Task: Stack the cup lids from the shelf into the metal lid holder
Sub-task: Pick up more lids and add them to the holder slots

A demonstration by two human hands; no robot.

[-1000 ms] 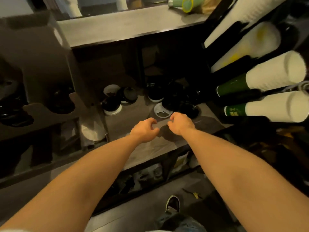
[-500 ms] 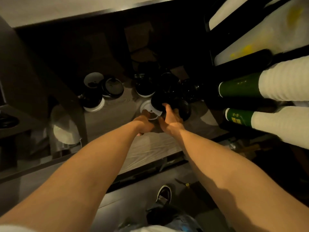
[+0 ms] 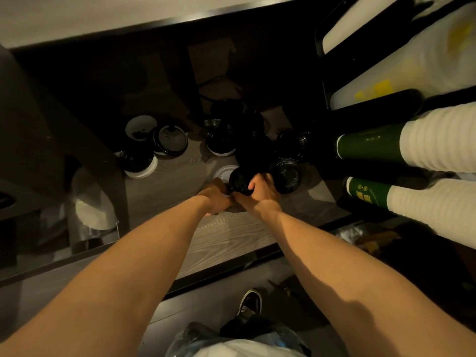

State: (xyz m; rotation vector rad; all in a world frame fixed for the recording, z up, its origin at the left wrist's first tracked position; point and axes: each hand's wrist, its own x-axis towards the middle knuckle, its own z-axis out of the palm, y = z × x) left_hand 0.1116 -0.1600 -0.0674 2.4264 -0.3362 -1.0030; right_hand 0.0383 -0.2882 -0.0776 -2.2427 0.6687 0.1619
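Several cup lids lie on the dim wooden shelf (image 3: 231, 235). Most of them are black (image 3: 287, 175), and some are white (image 3: 140, 126). My right hand (image 3: 257, 191) grips a black lid (image 3: 239, 180) by its right edge, tilted up off the shelf. My left hand (image 3: 217, 193) is curled at that lid's left edge, over a white lid (image 3: 222, 172). The left hand's fingertips are hidden, so which lid it holds is unclear. I cannot make out a metal lid holder in the dark.
A rack on the right holds sleeves of stacked paper cups (image 3: 425, 194), white and green, lying sideways. A bagged stack of white lids (image 3: 90, 207) stands at the left behind a slanted post (image 3: 113, 166). The counter edge (image 3: 154, 14) runs above. My shoe (image 3: 251, 302) shows below.
Both hands reached forward from the shelf's front part to the lids. My right hand closed on a black lid and tipped it up. The camera moved closer to the shelf.
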